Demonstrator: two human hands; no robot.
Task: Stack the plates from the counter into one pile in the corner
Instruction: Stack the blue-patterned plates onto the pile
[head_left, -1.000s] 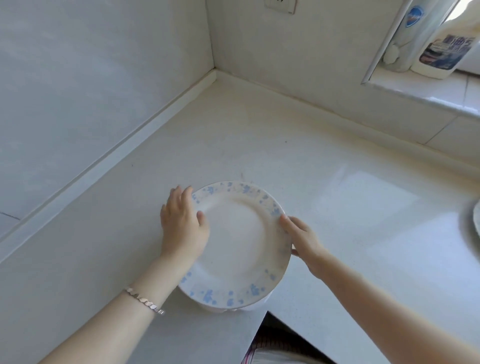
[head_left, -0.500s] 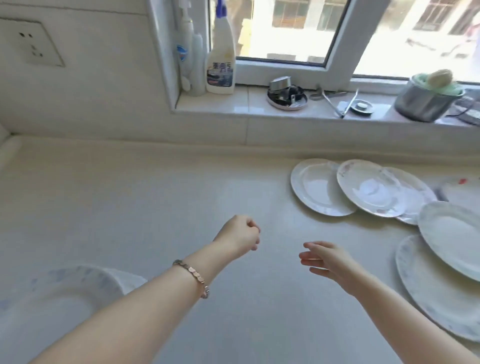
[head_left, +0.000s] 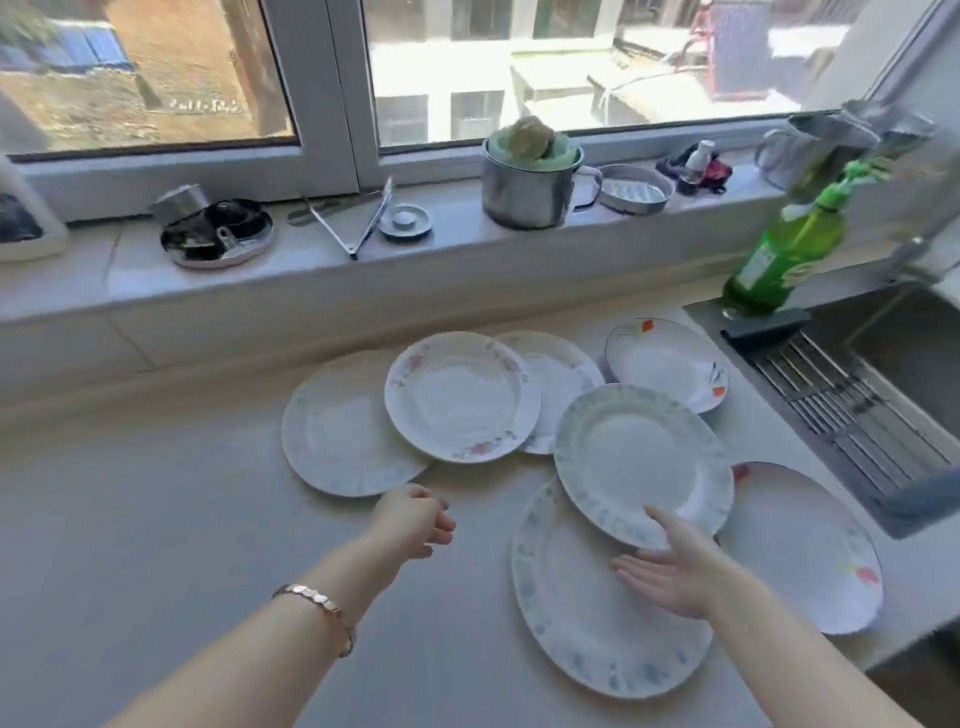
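Several white patterned plates lie overlapping on the counter (head_left: 156, 545) below the window. A grey-blue rimmed plate (head_left: 639, 457) rests tilted on a large blue-flowered plate (head_left: 582, 623). My right hand (head_left: 670, 571) is open, its fingers spread at the near rim of the grey-blue plate, over the large plate. My left hand (head_left: 413, 522) hovers loosely curled, holding nothing, just in front of a pale blue-rimmed plate (head_left: 337, 431). A pink-flowered plate (head_left: 462, 397) overlaps that one. The corner pile is out of view.
A sink (head_left: 883, 374) with a drain rack lies at the right, a green soap bottle (head_left: 784, 254) at its back corner. The windowsill holds a steel pot (head_left: 530, 182), tongs (head_left: 363, 218) and small dishes. More plates (head_left: 670, 364) (head_left: 810, 545) lie near the sink.
My view swung right from the corner pile to the spread plates. Both hands let go of the blue-flowered plate and moved over; my right hand now reaches the grey-blue plate's rim.
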